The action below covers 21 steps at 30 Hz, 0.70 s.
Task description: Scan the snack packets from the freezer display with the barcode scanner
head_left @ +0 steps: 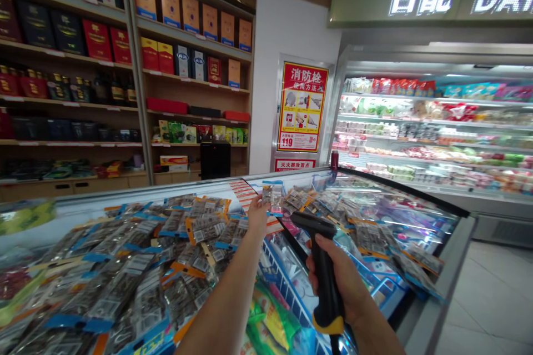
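Looking past the scanner (323,274), I see a chest freezer (442,296) with a blue wire basket (292,290) inside, just left of the scanner; green-and-yellow bags (270,313) lie in it. Far right of the scanner, a lit refrigerated case (433,117) carries rows of packaged food. One wide heap of flat packets (139,266) covers the freezer top left of the scanner, and a smaller pile (370,234) sits to its right. The heaps part beside the scanner, over the basket — my left forearm reaches along that gap. A black edge strip (410,191) slants away beyond the scanner on the right, and floor tiles (485,280) stretch farther right, outside the grey rim. My right hand (343,273) is wrapped round the scanner's handle. Ahead and left of the scanner — at my left hand's (258,211) fingertips — is a small packet (273,196), pinched by its left edge.
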Motion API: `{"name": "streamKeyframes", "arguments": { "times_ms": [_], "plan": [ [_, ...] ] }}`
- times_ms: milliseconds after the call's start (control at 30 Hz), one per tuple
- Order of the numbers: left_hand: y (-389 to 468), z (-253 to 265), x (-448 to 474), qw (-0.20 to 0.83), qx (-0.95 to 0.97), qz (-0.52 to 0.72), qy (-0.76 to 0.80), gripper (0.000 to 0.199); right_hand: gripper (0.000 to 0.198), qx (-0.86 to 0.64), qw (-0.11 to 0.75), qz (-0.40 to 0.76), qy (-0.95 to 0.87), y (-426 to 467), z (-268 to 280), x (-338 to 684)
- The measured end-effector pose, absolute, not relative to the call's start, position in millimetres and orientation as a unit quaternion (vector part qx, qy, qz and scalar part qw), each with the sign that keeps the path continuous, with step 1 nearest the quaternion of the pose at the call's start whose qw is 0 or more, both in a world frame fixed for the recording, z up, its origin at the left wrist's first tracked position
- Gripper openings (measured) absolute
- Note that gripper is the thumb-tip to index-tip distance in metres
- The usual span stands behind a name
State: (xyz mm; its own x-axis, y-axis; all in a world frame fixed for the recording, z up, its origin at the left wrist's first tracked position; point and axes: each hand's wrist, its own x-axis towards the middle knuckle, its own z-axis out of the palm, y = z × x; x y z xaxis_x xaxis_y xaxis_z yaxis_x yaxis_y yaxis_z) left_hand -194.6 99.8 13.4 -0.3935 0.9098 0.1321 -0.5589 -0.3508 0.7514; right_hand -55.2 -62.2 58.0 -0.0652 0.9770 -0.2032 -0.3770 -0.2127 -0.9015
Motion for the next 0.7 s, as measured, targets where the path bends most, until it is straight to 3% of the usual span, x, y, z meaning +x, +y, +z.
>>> {"name": "streamKeyframes", "arguments": {
  "times_ms": [333, 500, 700],
  "plan": [
    [85.1, 25.7, -183.9, 0.487, 0.310, 0.744, 0.337, 0.045, 0.025, -0.460, 0.517, 0.636, -0.343, -69.3, 71.8, -44.8],
    [84.0, 25.3, -179.7, 0.452, 0.391, 0.733, 0.323, 0.033, 0.026, -0.464, 0.524, 0.632, -0.332, -77.1, 75.8, -33.7],
    [76.2, 27.2, -177.3, 0.431, 0.424, 0.724, 0.333, 0.056, 0.025, -0.460, 0.524, 0.631, -0.340, -82.9, 84.4, -29.0]
  ]
}}
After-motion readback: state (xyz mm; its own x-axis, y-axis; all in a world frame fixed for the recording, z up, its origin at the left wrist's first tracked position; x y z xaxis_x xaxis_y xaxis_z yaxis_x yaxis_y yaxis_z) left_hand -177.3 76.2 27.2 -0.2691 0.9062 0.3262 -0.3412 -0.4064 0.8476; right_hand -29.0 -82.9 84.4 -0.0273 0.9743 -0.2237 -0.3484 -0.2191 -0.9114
